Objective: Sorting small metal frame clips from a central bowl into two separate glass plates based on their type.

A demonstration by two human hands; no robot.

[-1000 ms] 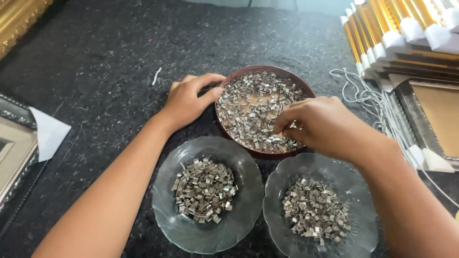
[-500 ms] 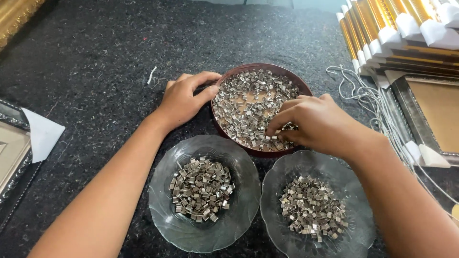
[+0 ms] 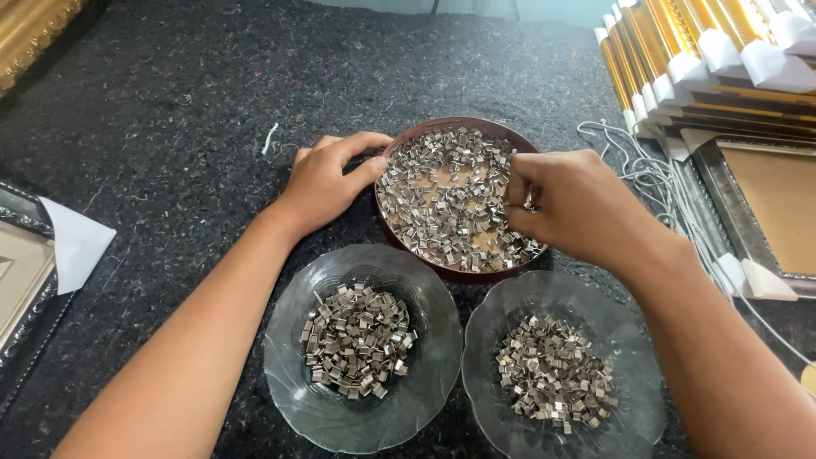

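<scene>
On a dark felt-covered table (image 3: 170, 93), the left hand (image 3: 327, 178) rests against the rim of a round brown dish (image 3: 442, 127) heaped with small metal clips (image 3: 433, 200). The right hand (image 3: 565, 204) hovers over the dish, fingers pinched on a few clips. Nearer the person sit two clear glass plates, the left plate (image 3: 285, 382) and the right plate (image 3: 633, 340), each holding a pile of clips. Gold picture frames (image 3: 705, 51) are stacked at the right.

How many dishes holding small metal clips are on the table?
3. A brown round dish sits farthest away, between the left hand and right hand. Two clear glass dishes sit nearer: one on the left, one on the right.
</scene>
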